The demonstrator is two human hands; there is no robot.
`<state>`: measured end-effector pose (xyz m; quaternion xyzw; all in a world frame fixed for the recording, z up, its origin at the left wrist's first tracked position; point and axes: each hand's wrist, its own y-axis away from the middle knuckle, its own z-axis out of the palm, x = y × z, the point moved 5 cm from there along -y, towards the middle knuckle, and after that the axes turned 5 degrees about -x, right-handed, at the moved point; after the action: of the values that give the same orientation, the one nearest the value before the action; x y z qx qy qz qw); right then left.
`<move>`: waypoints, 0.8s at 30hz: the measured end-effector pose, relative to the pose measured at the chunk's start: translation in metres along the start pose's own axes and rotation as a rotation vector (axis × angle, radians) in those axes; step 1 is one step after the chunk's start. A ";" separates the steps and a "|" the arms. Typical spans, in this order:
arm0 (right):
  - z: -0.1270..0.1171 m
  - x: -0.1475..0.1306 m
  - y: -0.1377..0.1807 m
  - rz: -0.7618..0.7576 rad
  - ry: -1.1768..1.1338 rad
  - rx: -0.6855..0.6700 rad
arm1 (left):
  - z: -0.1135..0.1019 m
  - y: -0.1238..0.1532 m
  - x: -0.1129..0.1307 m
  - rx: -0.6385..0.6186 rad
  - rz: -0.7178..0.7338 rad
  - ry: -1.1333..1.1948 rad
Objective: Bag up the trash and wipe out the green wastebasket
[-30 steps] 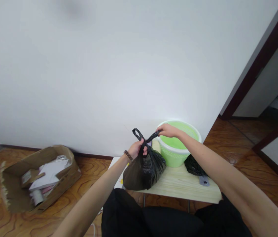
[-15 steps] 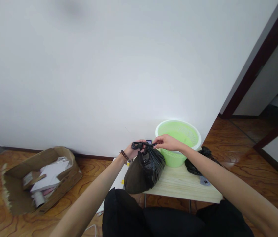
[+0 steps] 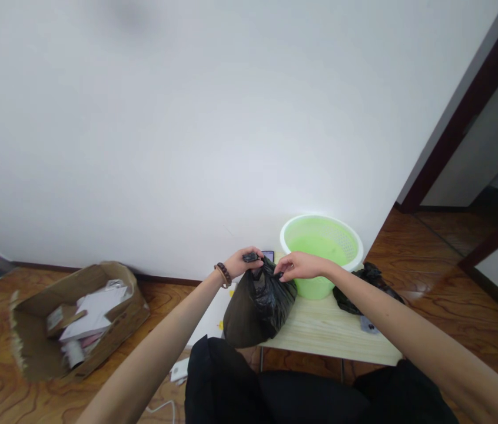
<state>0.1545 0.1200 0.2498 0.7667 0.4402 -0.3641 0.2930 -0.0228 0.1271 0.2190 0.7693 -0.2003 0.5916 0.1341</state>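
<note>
A full black plastic bag [image 3: 258,306] sits on the left end of a small light wooden table [image 3: 328,333]. My left hand [image 3: 242,262], with a bead bracelet at the wrist, is closed on one bag handle at the top of the bag. My right hand [image 3: 297,266] pinches the other handle just to the right, close to the left hand. Both hands press low against the bag's gathered mouth.
A green plastic basket [image 3: 322,253] stands behind the bag on the table. Another crumpled black bag [image 3: 361,288] lies to its right. A phone [image 3: 268,255] peeks out behind the hands. An open cardboard box [image 3: 75,318] with papers rests on the wooden floor at left.
The handles were stretched up and apart a second ago. Both hands have since come down and together onto the top of the bag.
</note>
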 end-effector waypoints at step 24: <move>0.006 0.048 -0.044 0.029 -0.076 0.434 | -0.008 0.030 0.024 0.321 0.340 -0.881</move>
<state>0.1305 0.1566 0.2018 0.8037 0.3291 -0.4748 0.1426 -0.0385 0.1011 0.2434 0.9136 -0.2668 0.2473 -0.1818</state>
